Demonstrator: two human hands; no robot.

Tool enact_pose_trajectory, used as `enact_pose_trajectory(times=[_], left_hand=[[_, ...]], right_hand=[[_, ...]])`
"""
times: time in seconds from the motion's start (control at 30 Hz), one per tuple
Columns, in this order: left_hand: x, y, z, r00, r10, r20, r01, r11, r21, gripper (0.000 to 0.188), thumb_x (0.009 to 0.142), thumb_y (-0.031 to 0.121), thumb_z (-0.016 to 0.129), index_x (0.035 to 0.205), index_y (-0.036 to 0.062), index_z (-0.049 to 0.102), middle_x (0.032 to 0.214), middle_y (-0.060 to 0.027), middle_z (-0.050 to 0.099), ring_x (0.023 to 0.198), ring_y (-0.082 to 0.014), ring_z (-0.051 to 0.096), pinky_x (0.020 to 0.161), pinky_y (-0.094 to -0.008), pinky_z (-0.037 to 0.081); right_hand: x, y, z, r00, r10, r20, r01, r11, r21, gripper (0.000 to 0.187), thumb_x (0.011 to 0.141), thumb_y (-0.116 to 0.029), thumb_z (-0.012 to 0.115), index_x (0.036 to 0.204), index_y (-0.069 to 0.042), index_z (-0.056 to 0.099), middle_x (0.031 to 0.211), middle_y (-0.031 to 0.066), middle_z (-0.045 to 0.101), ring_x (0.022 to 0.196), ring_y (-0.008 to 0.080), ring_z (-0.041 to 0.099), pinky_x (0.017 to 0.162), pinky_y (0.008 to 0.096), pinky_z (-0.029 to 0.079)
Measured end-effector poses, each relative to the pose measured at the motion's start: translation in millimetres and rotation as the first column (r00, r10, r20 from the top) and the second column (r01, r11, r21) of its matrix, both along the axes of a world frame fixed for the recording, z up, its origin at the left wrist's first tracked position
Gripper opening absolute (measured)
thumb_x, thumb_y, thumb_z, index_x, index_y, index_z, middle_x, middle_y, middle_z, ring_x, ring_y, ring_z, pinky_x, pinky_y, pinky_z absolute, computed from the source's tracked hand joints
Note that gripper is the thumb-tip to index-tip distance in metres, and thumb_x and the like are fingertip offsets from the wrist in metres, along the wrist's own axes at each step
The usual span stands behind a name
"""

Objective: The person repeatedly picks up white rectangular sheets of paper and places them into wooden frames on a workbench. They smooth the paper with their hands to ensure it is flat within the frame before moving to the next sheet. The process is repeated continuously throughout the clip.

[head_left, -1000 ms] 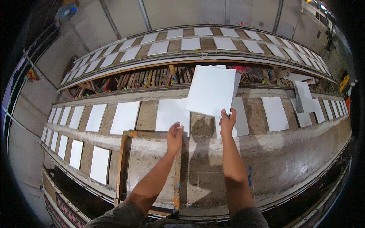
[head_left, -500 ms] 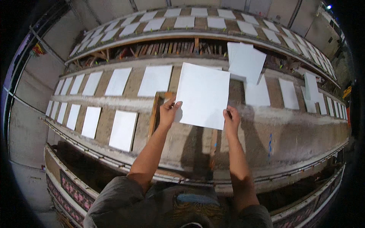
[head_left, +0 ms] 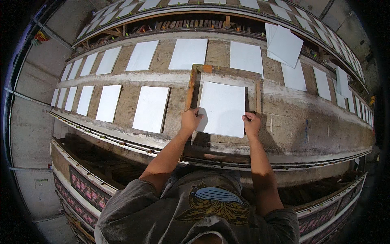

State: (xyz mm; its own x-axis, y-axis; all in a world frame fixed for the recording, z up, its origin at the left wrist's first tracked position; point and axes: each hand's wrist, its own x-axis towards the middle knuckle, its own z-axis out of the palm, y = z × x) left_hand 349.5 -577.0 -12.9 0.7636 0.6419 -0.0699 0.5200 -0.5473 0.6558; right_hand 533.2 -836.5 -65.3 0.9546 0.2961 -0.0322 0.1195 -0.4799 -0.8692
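Where a brown wooden frame (head_left: 191,88) lies, a white rectangular sheet (head_left: 222,107) overlaps its opening.
Left fingers (head_left: 198,116), right fingers (head_left: 249,117): pinched closed, opposite edges.

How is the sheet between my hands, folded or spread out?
Spread out: the white sheet shows a broad face without visible folds, its sides at your left hand and right hand.

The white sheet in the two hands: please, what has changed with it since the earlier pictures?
The white sheet has come down toward the person and is now over the opening of the wooden frame. The right hand already held it one second ago; the left hand, not on it then, now holds its left edge. The frame and the loose pile of sheets appear unmoved.
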Motion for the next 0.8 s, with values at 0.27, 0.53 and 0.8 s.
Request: enact_pose_trajectory(times=[0.27, 0.53, 0.8], left_hand=[[-17, -17, -2, 0.998, -0.014, -0.065, 0.013, 1.000, -0.015, 0.040, 0.078, 0.015, 0.082, 0.115, 0.0001, 0.073, 0.090, -0.0275, 0.072, 0.087, -0.0409, 0.072, 0.078, -0.0470, 0.058], [-21, -18, -15, 0.987, -0.049, -0.154, 0.059, 0.996, 0.062, 0.039, 0.080, 0.016, 0.081, 0.115, 0.0018, 0.073, 0.093, -0.0260, 0.073, 0.089, -0.0413, 0.073, 0.080, -0.0475, 0.059], [-23, -24, -11, 0.973, -0.029, -0.227, 0.046, 0.996, 0.072, 0.032, 0.083, 0.019, 0.079, 0.108, -0.0007, 0.071, 0.097, -0.0261, 0.071, 0.092, -0.0429, 0.071, 0.083, -0.0503, 0.058]], right_hand=[[-19, -6, -5, 1.000, 0.014, -0.022, -0.015, 0.997, -0.071, 0.028, 0.084, -0.011, 0.081, 0.110, -0.004, 0.075, 0.102, 0.0163, 0.076, 0.096, 0.0291, 0.073, 0.087, 0.0389, 0.056], [-31, -4, -1, 0.999, -0.012, -0.031, 0.008, 0.993, -0.116, 0.027, 0.083, -0.011, 0.081, 0.109, -0.004, 0.075, 0.101, 0.0163, 0.076, 0.095, 0.0300, 0.073, 0.086, 0.0381, 0.056], [-36, -7, -13, 1.000, 0.029, 0.011, -0.028, 0.992, -0.120, 0.025, 0.084, -0.010, 0.081, 0.108, -0.001, 0.076, 0.099, 0.0156, 0.077, 0.091, 0.0264, 0.073, 0.082, 0.0372, 0.056]])
